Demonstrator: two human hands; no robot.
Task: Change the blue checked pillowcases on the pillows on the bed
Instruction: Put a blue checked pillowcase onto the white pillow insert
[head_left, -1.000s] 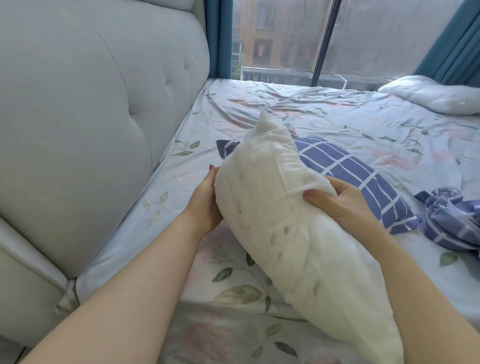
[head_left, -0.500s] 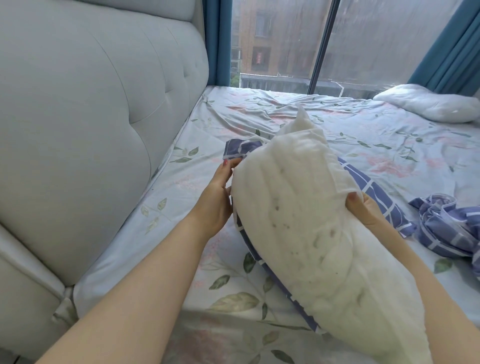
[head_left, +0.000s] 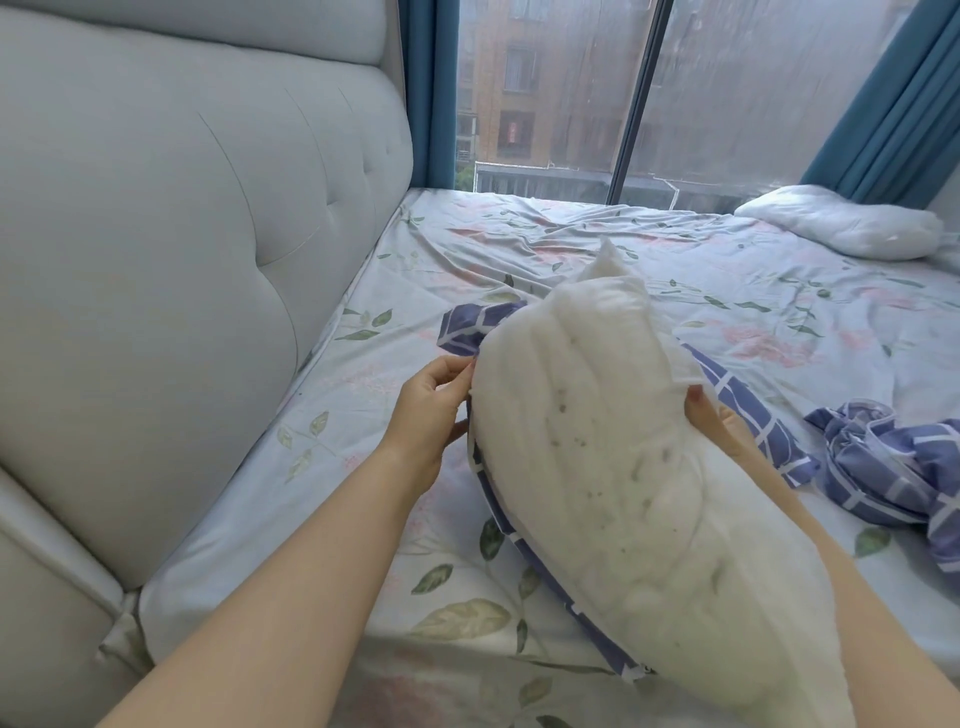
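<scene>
Head view: the bare white pillow (head_left: 623, 467) lies at the centre of the frame, slanting from 5 o'clock up to 12 o'clock. It sits on the blue checked pillowcase (head_left: 748, 410), which is spread flat on the bed (head_left: 571, 249) and shows at both of the pillow's sides.

At 9 o'clock of the pillow, the left hand (head_left: 431, 410) has its fingers (head_left: 457, 371) curled in a pinch. We judge they hold the case's hem, though it could be the pillow's edge. At 3 o'clock, the right hand (head_left: 714, 421) grips the pillow's side with its thumb on top, and its other fingers are hidden behind.

We cannot tell whether the case is coming off or going on. Either way, we would anchor the hem with the left hand and let the right hand move the pillow lengthwise, narrow corner leading. That way the filling bunches less and the cloth does not twist. We would also grip the pillow deeper than its seam, as a pinch on the thin edge may slip.

A crumpled checked case (head_left: 883, 462) lies at 3 o'clock, well apart, and a second bare pillow (head_left: 841, 228) lies at 2 o'clock. The grey headboard (head_left: 182, 260) fills 9 o'clock.

We find no brand, label or readable writing anywhere.
</scene>
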